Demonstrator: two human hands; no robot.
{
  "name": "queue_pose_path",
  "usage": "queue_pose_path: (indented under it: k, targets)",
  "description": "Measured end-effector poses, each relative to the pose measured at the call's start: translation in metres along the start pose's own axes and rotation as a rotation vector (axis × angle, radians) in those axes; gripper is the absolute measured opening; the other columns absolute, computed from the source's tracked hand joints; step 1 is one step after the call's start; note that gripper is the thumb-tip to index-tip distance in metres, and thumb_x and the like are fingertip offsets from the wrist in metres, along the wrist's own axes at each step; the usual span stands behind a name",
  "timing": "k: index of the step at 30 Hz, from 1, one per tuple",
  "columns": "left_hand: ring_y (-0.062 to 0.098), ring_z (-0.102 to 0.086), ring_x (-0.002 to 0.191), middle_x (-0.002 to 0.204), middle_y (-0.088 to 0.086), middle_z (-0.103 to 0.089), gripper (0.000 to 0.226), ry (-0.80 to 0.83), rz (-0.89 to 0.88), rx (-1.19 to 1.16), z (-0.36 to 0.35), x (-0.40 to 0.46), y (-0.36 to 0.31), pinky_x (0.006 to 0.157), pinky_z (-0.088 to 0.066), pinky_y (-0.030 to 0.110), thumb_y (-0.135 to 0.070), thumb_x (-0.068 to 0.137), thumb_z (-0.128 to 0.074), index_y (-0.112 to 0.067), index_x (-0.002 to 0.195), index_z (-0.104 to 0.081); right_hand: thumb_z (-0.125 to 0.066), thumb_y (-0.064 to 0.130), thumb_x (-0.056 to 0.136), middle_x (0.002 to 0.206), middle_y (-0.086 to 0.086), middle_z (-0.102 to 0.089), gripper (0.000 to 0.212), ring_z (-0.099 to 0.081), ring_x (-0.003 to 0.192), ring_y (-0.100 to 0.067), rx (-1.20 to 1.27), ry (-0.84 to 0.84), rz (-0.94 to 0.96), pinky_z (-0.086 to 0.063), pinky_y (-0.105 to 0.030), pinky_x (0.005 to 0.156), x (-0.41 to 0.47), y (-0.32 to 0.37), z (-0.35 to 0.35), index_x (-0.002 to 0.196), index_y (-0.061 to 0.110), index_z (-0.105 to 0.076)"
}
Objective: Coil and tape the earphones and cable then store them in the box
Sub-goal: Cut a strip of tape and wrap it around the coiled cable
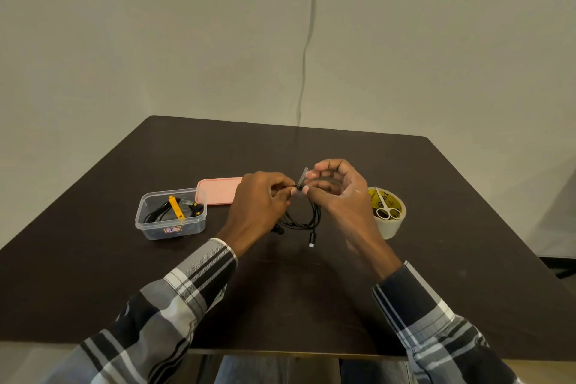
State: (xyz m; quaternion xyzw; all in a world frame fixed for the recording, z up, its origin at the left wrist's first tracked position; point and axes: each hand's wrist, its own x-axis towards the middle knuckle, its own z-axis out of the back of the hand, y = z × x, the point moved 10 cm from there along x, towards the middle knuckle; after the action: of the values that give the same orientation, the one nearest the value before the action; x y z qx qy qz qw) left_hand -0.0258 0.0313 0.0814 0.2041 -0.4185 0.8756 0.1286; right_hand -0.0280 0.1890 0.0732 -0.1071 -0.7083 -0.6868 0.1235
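I see the dark desk (436,227) under both hands. Left of my left hand (260,203) sits the clear plastic box (170,215), lid off, with a black cable and a yellow piece already inside. The pink lid (218,190) lies flat just behind the box, partly hidden by the left hand. Right of my right hand (338,193) stands the tape roll (391,221), with small scissors (385,207) resting on top of it. Both hands are raised over the desk middle, close together. Left hand pinches the coiled black cable (307,218), loops hanging below the hands, plug end (312,239) dangling lowest. Right hand's fingers are curled, pinching a clear tape strip (303,179) at the top of the coil, between the two hands. Plaid sleeves (187,296) cover both forearms.
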Motion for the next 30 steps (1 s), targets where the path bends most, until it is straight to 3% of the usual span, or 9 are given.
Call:
queue_pose_path:
  k: [5,16,19,22,26,30]
  targets:
    - [0.004,-0.068,0.067,0.074,-0.004,-0.074,0.009,-0.03,-0.039,-0.018,0.006,0.001,-0.012,0.067,-0.059,0.035,-0.018,0.09,-0.07,-0.018,0.092,-0.078,-0.08,-0.001,0.077,0.1,-0.01,-0.072,0.036,-0.072,0.091,-0.024,-0.074,-0.016,0.038,-0.059,-0.029,0.08,0.006,0.007,0.003,0.106,0.01,-0.063]
    - [-0.002,-0.07,0.072,0.084,-0.006,-0.076,0.013,0.038,-0.039,-0.131,-0.001,-0.002,-0.019,0.068,-0.059,0.025,-0.018,0.093,-0.067,-0.018,0.1,-0.077,-0.082,0.006,0.078,0.099,-0.003,-0.068,0.044,-0.071,0.086,-0.016,-0.219,-0.007,0.108,-0.059,-0.027,0.075,0.007,0.016,0.007,0.116,0.015,-0.063]
    - [0.002,-0.068,0.068,0.077,-0.008,-0.074,0.02,0.071,0.006,-0.201,-0.004,-0.004,-0.02,0.062,-0.055,0.021,-0.034,0.091,-0.067,-0.02,0.098,-0.078,-0.083,0.013,0.079,0.101,0.0,-0.067,0.049,-0.069,0.089,-0.012,-0.311,0.005,0.154,-0.059,-0.024,0.077,0.006,0.022,0.007,0.122,0.015,-0.06]
    - [0.007,-0.067,0.062,0.069,-0.007,-0.072,0.036,0.048,0.068,-0.195,-0.004,-0.003,-0.019,0.056,-0.052,0.023,-0.056,0.08,-0.068,-0.022,0.086,-0.078,-0.079,0.007,0.082,0.1,0.005,-0.066,0.05,-0.067,0.09,-0.007,-0.402,0.016,0.216,-0.057,-0.02,0.075,0.005,0.026,0.002,0.127,0.017,-0.059]
    - [0.006,-0.068,0.058,0.063,-0.004,-0.071,0.027,0.019,0.125,-0.184,-0.005,0.0,-0.011,0.06,-0.057,0.029,-0.043,0.088,-0.069,-0.018,0.08,-0.076,-0.078,0.01,0.084,0.099,0.008,-0.067,0.051,-0.067,0.088,-0.008,-0.45,0.019,0.248,-0.058,-0.022,0.075,0.004,0.025,-0.001,0.13,0.018,-0.058]
    - [0.005,-0.069,0.06,0.069,-0.004,-0.073,0.023,0.051,0.111,-0.166,-0.006,0.0,-0.012,0.061,-0.055,0.022,-0.032,0.094,-0.065,-0.016,0.082,-0.076,-0.082,0.008,0.08,0.1,0.008,-0.066,0.059,-0.066,0.086,-0.009,-0.472,0.027,0.239,-0.058,-0.023,0.076,0.003,0.023,0.0,0.133,0.018,-0.057]
